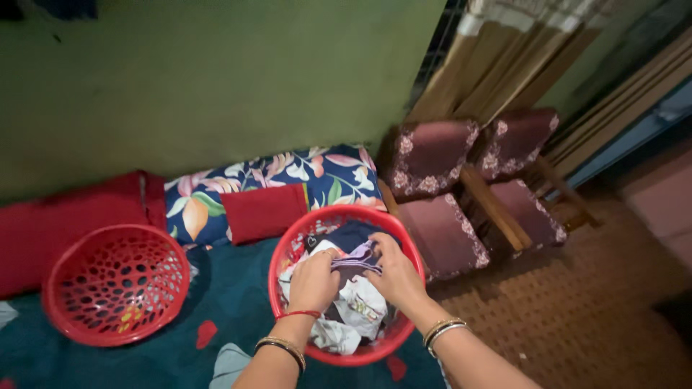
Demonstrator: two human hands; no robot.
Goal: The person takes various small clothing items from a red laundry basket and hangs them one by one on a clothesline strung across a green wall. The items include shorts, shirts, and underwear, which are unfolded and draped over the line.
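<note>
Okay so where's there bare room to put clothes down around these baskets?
Free: the teal bedspread between the empty red basket and the full red basket. Crowded: the full basket, where both the left hand and right hand grip purple cloth.

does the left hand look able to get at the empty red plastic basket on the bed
Probably yes: the left hand is in the full red basket, and the empty red plastic basket sits on its side, nothing between.

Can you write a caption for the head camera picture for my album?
Left hand and right hand grasp a purple cloth in a red basket of clothes.
</note>
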